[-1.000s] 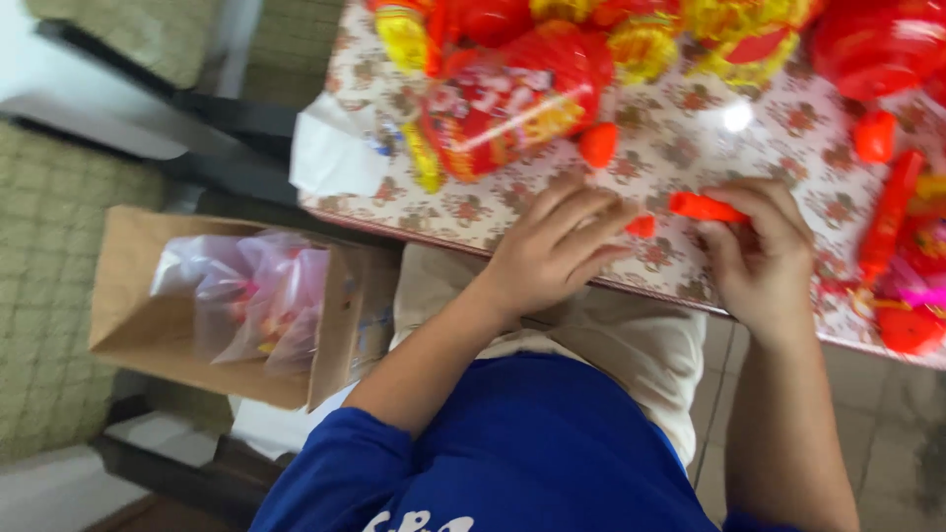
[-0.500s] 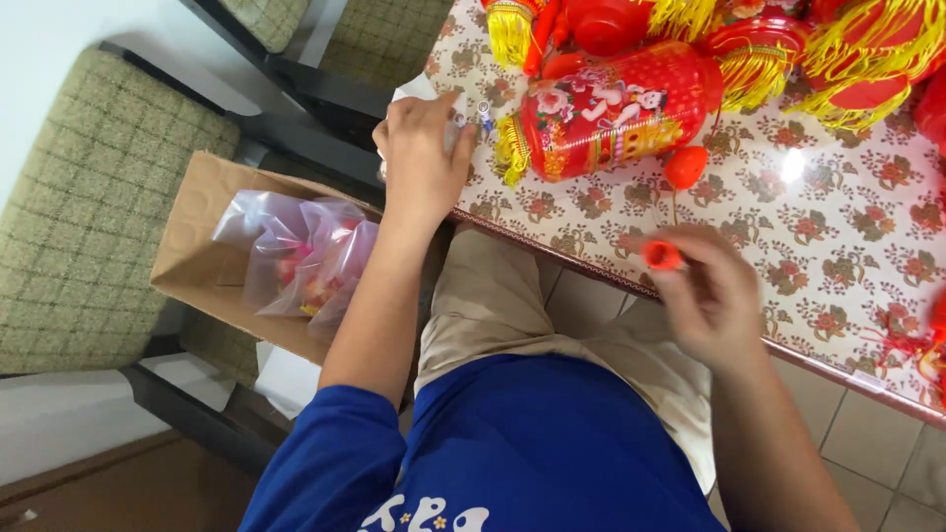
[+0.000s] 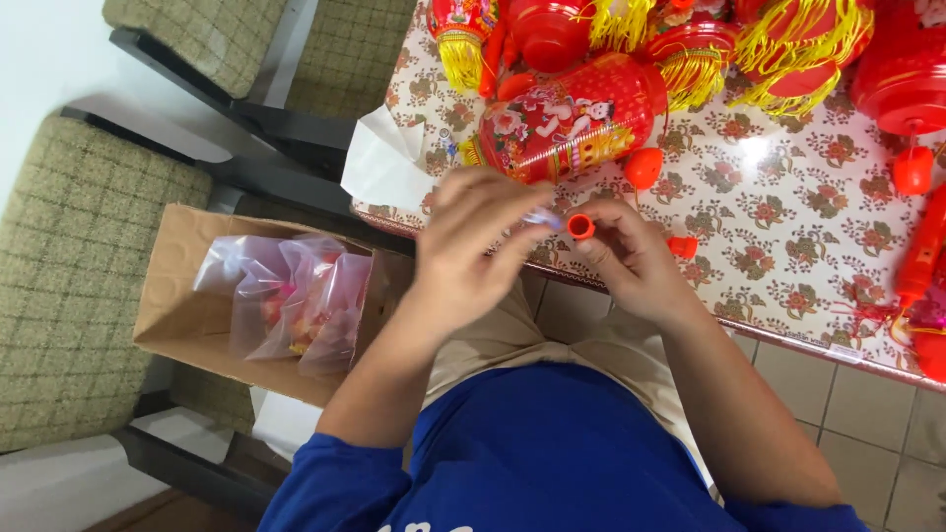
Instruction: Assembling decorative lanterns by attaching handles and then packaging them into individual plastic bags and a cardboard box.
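Observation:
My right hand (image 3: 631, 258) grips a small red tube-shaped plastic part (image 3: 580, 227), its open end facing up. My left hand (image 3: 473, 246) pinches a tiny pale piece (image 3: 543, 218) right beside that red part, almost touching it. Both hands hover at the near edge of the table with the floral cloth (image 3: 788, 236). Just beyond them lies a red lantern (image 3: 567, 118) on its side, with a loose red cap (image 3: 643, 167) and a smaller red piece (image 3: 682, 246) on the cloth near my right hand.
More red lanterns with yellow tassels (image 3: 778, 59) crowd the table's far side. A red stick (image 3: 921, 261) lies at the right. An open cardboard box (image 3: 177, 296) with clear plastic bags (image 3: 296, 300) rests on a green checked chair (image 3: 69, 286). White paper (image 3: 384, 163) hangs off the table corner.
My left hand came back from the table's corner and now meets my right hand at the red part. My right hand rose slightly toward the table edge.

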